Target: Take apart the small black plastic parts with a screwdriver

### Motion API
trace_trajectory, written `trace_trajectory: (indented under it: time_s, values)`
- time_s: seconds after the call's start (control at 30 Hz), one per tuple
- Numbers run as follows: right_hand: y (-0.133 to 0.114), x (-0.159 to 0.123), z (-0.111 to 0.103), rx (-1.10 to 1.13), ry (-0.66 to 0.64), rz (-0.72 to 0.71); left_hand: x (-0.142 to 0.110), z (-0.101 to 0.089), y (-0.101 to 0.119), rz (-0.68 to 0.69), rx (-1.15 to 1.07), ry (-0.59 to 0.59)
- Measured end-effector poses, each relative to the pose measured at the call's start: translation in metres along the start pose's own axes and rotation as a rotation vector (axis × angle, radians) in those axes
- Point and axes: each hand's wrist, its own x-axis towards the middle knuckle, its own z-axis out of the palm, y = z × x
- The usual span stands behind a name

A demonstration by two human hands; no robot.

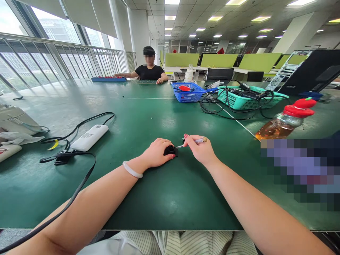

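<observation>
On the green tabletop (170, 198), my left hand (157, 153) is closed around a small black part (170, 150), thumb and fingers on either side of it. What kind of part it is, I cannot make out. My right hand (199, 148) grips a screwdriver (199, 140) with a pale handle and a brownish end. Its thin metal shaft lies nearly level, pointing left, and the tip reaches the black part. Just beyond my right fingertips, a tiny dark piece shows in part.
A white power bank (90, 137) with black cables lies left. A cable crosses my left forearm. Further off stand a blue basket (188, 92), a teal basket (239, 99) with tangled cables, and a red-capped bottle (285, 120). Across the table sits another person (149, 72) near a blue tray (108, 79).
</observation>
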Motion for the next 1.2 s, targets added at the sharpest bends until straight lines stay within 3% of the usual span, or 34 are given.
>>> trace_trajectory:
  time_s: [0.2,0.33,0.5,0.7,0.8,1.07,1.2]
  values:
    - [-0.01,-0.004,-0.003,-0.041,0.011,-0.085,-0.001,0.0,0.001,0.004,0.01,0.011]
    - [-0.009,-0.002,-0.006,0.046,0.057,-0.034,0.0,0.0,0.001,-0.003,0.018,0.001]
    - [-0.008,-0.002,-0.005,-0.013,-0.046,-0.006,0.0,0.0,0.0,0.01,0.033,-0.008]
    - [-0.023,-0.014,-0.004,-0.24,-0.213,-0.418,0.0,0.003,-0.002,0.013,0.05,0.016]
    - [-0.028,-0.019,-0.001,-0.231,-0.278,-0.512,0.0,0.004,-0.003,0.011,0.049,0.011]
    - [-0.02,-0.016,0.0,-0.194,-0.217,-0.388,0.0,0.003,-0.003,0.01,0.069,0.003]
    - [-0.017,-0.014,0.001,-0.19,-0.261,-0.342,0.0,0.003,-0.002,0.005,0.063,-0.006]
